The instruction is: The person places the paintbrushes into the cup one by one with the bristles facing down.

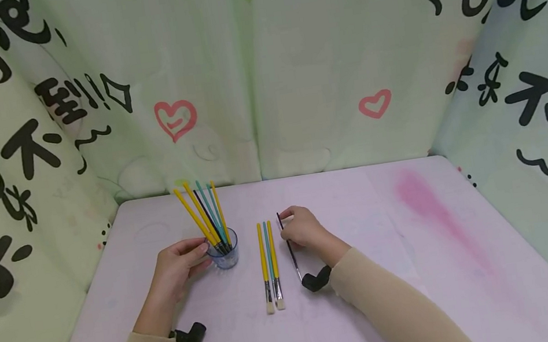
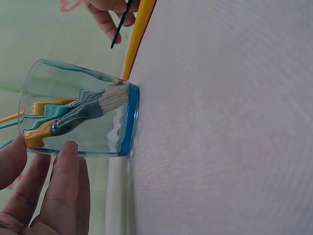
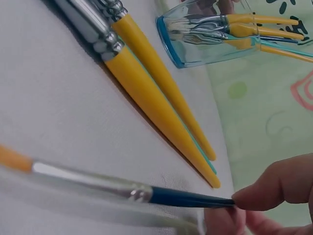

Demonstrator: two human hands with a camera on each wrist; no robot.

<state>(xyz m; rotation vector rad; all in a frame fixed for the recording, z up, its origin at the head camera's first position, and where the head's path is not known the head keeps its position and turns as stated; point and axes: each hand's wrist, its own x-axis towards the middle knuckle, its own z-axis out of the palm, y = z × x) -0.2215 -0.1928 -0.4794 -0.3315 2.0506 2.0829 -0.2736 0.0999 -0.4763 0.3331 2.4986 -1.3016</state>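
Slim dark brush pinched beside a row of three

Left of centre in the head view, my left hand [image 1: 178, 264] holds the side of a clear, glass-like tumbler with a blue base [image 1: 225, 261], thumb and fingers straddling its wall. Yellow-, teal- and dark-handled paintbrushes [image 1: 197, 222] stand in it, leaning toward the upper left. At the frame's centre, a row of three paintbrushes, two yellow-handled flanking one teal [image 1: 267, 248], lies on the pale pinkish tabletop [image 1: 403, 305], bristles toward me. Just right of them, my right hand [image 1: 306, 231] pinches a slim dark-blue paintbrush with a silver ferrule [image 1: 293, 256] near its handle end.

I judge the step in hand as adding this brush to the row; the next move would call for lowering it parallel to its neighbours, then releasing it.

The left wrist view shows me pale bristles by the tumbler's base, unclear from the head. The right wrist view reveals the slim brush's orange tip, which I cannot make out from the head, but nearly hides the row's teal handle.
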